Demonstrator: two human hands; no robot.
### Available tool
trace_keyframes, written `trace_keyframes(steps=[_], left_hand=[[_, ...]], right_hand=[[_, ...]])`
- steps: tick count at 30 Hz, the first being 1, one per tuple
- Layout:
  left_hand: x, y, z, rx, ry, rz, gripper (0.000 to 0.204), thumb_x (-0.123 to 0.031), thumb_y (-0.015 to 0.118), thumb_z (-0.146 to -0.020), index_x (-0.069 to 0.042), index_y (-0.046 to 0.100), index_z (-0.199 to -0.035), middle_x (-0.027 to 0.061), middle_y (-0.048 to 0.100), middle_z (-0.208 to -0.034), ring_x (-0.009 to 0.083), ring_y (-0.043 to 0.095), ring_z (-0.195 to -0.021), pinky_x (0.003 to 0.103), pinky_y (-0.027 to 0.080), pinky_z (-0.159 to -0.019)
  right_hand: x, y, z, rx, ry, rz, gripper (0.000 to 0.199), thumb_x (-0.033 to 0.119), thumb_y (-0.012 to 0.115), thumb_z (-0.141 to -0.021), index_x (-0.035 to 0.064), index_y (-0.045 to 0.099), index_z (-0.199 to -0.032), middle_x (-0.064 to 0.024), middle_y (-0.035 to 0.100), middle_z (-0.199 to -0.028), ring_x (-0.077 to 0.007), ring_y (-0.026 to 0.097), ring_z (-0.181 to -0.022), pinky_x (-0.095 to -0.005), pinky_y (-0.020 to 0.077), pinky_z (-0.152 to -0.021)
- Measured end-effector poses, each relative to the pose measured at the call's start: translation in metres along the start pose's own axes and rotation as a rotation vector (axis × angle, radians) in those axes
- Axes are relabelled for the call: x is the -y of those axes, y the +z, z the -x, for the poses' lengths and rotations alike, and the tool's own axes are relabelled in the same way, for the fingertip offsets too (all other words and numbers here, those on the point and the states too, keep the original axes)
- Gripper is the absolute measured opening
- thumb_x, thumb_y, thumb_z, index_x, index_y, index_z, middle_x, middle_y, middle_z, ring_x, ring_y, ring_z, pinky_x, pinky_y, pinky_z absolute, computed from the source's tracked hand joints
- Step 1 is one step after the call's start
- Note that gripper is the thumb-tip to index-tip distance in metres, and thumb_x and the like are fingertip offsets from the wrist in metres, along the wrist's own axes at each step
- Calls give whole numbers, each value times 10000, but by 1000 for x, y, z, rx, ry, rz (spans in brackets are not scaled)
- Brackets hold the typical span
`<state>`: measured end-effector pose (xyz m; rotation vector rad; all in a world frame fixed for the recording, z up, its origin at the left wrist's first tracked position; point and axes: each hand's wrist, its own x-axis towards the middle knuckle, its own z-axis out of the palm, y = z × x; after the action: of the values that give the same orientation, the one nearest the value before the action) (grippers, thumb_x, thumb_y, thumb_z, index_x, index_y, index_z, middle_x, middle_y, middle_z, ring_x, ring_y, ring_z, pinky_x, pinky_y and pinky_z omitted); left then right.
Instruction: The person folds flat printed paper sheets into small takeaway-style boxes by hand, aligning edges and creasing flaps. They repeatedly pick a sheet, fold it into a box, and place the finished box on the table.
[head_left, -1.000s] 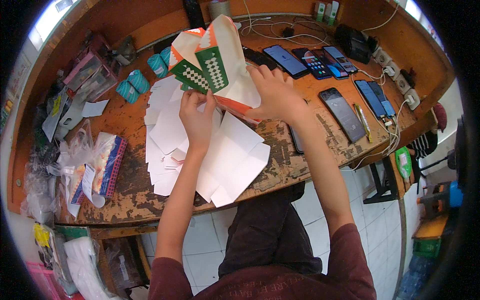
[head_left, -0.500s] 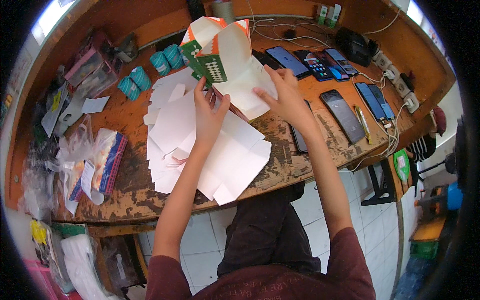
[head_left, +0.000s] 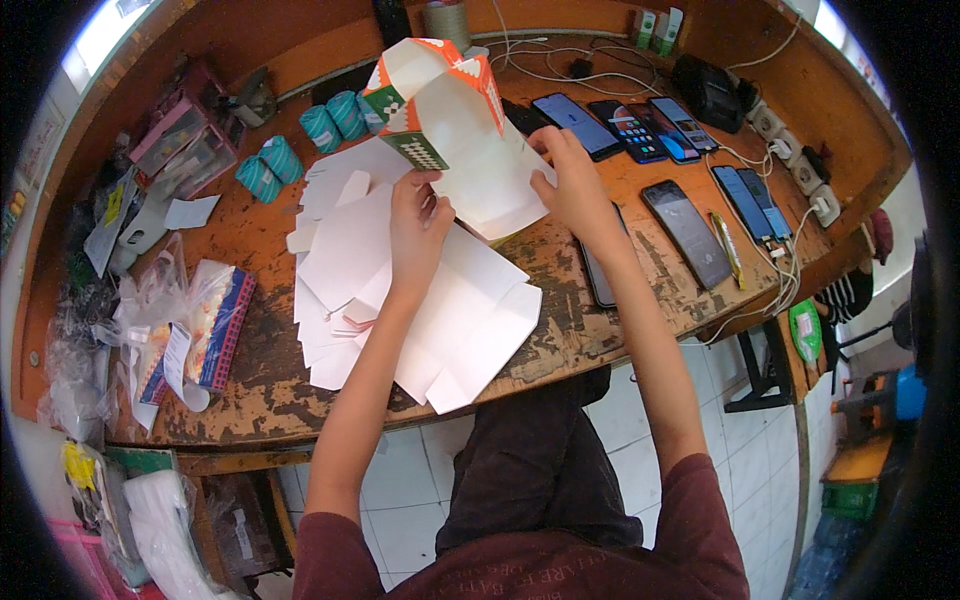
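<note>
A carton box (head_left: 470,150), white inside with green and orange patterned outer walls, stands partly folded before me. Its near panel lies flat and pale over the desk. My left hand (head_left: 418,225) is closed at the box's lower left edge, thumb toward the carton and some fingertips hidden beneath it. My right hand (head_left: 577,190) pinches the right edge of the white panel between thumb and fingers. Flat white carton blanks (head_left: 465,315) lie in a loose, overlapping pile below and left of the box, under my left forearm.
Several phones (head_left: 575,125) lie on the worn wooden desk (head_left: 540,345) at the right, beside white cables and a socket strip (head_left: 805,178). Teal wrapped rolls (head_left: 282,158) stand back left. A plastic bag (head_left: 160,300) and a patterned box (head_left: 222,325) sit at the left.
The carton's upright walls have shifted and tipped slightly, with the green side lower and the white interior more exposed. My left fingers have come down from the green wall to the lower edge.
</note>
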<state>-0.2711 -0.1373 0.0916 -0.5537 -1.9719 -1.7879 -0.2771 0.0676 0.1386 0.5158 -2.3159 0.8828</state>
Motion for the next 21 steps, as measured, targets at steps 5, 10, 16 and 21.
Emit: trace_keyframes(steps=[5,10,16,21], left_hand=[[3,4,-1,-41,27,-28,257,24,523,-788,5,520,-1045,73,443,-1136,109,455,-818,237,427,-756],[3,3,-1,-15,-44,-49,245,-5,536,-802,-4,536,-1047,89,436,-1175,121,483,-883,240,438,-770],[7,0,1,-25,19,-142,230,-40,548,-829,-9,537,-1057,102,439,-1182,161,499,-965,261,440,-815],[4,7,1,-44,-19,-60,297,-132,585,-861,-16,508,-1123,137,472,-1138,222,493,-1028,332,427,-870]], right_hand=[[-17,12,-37,-49,-176,-321,344,28,595,-725,24,530,-1063,-144,573,-1038,-287,566,-951,-342,451,-825],[-27,20,-68,175,-161,-423,323,80,615,-781,19,539,-1088,-72,586,-907,-107,531,-861,-264,460,-737],[-12,17,-58,177,-181,-297,361,124,624,-753,25,510,-1081,-170,621,-992,-288,603,-886,-370,465,-783],[-36,30,-51,71,-220,-112,495,108,630,-764,20,436,-1210,-224,581,-1021,-390,581,-886,-430,462,-802]])
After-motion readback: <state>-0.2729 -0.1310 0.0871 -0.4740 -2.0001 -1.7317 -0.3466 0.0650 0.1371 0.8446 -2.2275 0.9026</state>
